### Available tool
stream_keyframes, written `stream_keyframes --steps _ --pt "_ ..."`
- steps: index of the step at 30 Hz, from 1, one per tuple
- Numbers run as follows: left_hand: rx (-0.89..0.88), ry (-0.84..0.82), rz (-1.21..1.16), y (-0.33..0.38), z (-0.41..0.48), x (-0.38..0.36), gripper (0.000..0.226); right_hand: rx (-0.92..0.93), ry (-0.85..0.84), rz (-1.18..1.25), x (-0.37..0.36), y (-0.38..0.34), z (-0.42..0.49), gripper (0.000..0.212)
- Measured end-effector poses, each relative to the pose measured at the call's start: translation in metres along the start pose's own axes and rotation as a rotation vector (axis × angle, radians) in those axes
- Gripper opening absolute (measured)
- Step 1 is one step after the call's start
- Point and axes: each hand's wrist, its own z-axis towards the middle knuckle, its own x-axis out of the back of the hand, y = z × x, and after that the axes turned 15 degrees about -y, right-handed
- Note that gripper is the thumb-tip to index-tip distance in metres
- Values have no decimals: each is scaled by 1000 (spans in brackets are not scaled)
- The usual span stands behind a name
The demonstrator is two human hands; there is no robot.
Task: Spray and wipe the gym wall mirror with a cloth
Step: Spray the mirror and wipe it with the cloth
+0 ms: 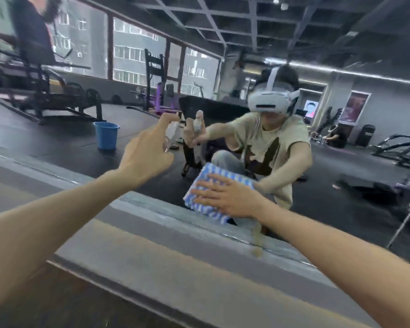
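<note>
The wall mirror (294, 31) fills the upper part of the view and reflects the gym and a crouching person. My left hand (149, 150) grips a small clear spray bottle (171, 133), held up close to the glass with a finger over its top. My right hand (225, 197) lies flat with fingers spread on a blue-and-white striped cloth (199, 176), pressing it against the lower part of the mirror. Both arms reach forward from the bottom corners.
A grey ledge (152, 245) runs along the mirror's bottom edge, with a dark floor strip (57, 304) below it. In the reflection stand a blue bucket (106, 138), weight machines (45, 91) and windows behind.
</note>
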Motion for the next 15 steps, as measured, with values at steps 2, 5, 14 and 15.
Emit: stream_keyframes --steps 2,5,14,15 --pt "-85 25 -60 10 26 17 61 -238 100 -58 16 75 12 51" --pt "-166 105 -235 28 73 48 57 -642 189 -17 61 202 38 50" --pt "-377 88 -208 57 155 159 66 -1101 10 306 147 372 61 55" --pt "-410 100 -207 59 162 175 67 -1177 11 323 151 389 58 56"
